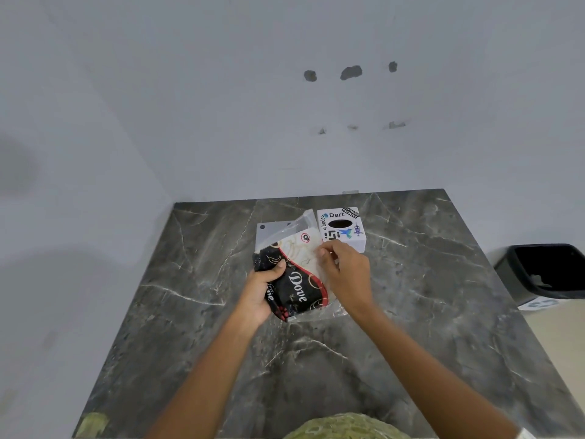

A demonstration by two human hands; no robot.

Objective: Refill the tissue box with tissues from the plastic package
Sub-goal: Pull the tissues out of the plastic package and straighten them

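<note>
A dark grey marble-look surface (411,296), polished and veined in white; on it a glossy printed plastic package (296,282), its clear film edge crinkled; a smooth white tissue box (342,228) bearing glossy stickers; behind, a matt painted wall (190,106), chipped in spots.

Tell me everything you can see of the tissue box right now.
The tissue box is a small white cube, apparently card or plastic, upright on the dark marble counter near the back wall. Its top has a dark oval opening ringed by stickers, including "Dart" and "Software Engineer". No tissue shows in the opening. The plastic package lies just left; the right hand partly hides its front lower edge.
</note>
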